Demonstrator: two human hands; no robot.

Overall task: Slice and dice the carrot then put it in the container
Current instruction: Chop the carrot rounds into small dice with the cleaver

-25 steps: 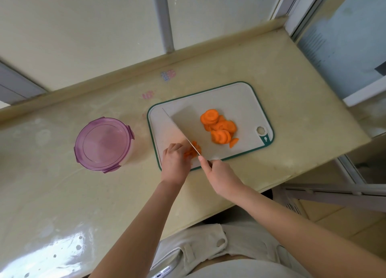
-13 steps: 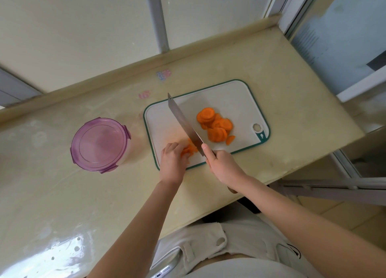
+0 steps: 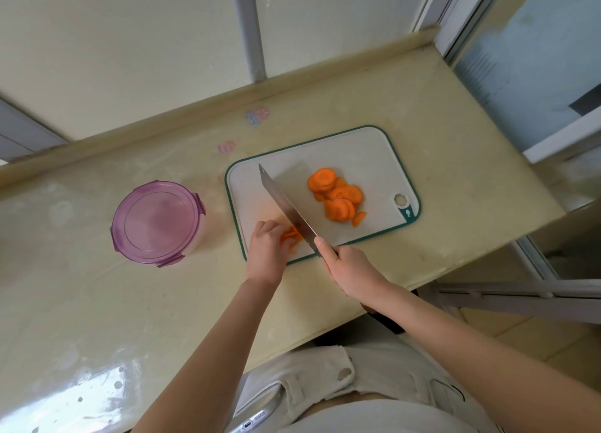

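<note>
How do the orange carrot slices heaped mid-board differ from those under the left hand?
The heaped orange carrot rounds lie loose, untouched, right of the steel knife; the small carrot stack sits left of it, held by the left hand. Both rest on the white green-rimmed cutting board.

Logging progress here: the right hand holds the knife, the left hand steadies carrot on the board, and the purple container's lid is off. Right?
No. The head view shows the lid closed on the container. The rest holds: right hand on the knife, left hand steadying carrot on the board.
</note>
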